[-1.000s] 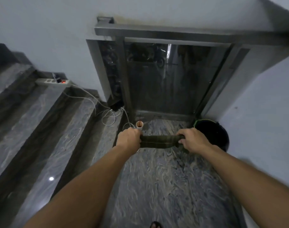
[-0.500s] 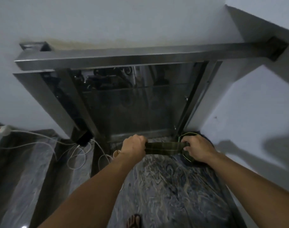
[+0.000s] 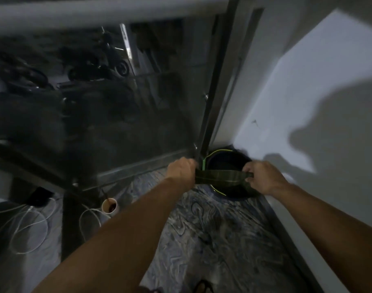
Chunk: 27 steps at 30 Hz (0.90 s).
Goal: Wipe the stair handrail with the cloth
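A dark green cloth (image 3: 221, 177), rolled into a band, is stretched level between my two hands. My left hand (image 3: 181, 169) grips its left end and my right hand (image 3: 263, 175) grips its right end, both over a dark bucket (image 3: 229, 159) in the corner. The metal handrail (image 3: 109, 11) runs blurred across the top of the view, well above the cloth and apart from it. Below the rail stands a dark glass panel (image 3: 117, 106) in a metal frame.
The bucket with a green handle sits against the white wall (image 3: 307, 92) at right. A paper cup (image 3: 110, 205) stands on the marbled floor (image 3: 212, 240), with white cables (image 3: 30, 227) looped to its left. A sandalled foot (image 3: 203, 287) shows at the bottom edge.
The view has swung right and closer to the railing; the handrail now sits at the top edge. Both hands, still holding the cloth taut, now hover over the bucket.
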Each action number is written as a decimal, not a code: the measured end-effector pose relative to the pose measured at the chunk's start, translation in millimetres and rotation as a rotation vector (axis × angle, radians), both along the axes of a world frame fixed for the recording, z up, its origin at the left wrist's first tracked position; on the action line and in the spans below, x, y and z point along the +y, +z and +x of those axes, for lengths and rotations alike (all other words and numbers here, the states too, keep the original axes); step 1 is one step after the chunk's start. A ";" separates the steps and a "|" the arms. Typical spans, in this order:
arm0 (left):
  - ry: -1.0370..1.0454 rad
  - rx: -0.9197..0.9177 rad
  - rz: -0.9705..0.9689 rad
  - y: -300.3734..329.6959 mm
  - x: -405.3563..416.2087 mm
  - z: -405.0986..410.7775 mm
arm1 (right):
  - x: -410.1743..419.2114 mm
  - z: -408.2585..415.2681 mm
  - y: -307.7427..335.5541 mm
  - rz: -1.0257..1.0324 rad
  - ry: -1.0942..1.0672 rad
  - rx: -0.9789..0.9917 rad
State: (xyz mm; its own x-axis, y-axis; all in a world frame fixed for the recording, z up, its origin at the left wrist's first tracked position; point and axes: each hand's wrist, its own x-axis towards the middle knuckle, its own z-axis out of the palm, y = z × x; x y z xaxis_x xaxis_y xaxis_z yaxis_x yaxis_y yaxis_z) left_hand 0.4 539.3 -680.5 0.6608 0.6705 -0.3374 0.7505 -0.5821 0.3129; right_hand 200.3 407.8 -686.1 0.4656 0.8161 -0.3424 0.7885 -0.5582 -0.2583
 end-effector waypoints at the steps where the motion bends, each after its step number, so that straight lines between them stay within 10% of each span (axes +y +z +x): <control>1: 0.004 -0.008 -0.009 -14.2 1.3 13.5 | -1.0 11.0 -15.5 0.003 -0.025 0.005; 17: -0.028 -0.299 -0.184 -259.1 40.1 175.7 | 31.2 106.0 -250.8 0.195 -0.363 0.004; 27: -0.110 -0.341 -0.097 -246.4 53.4 190.8 | -5.9 120.2 -232.6 0.415 -0.373 0.053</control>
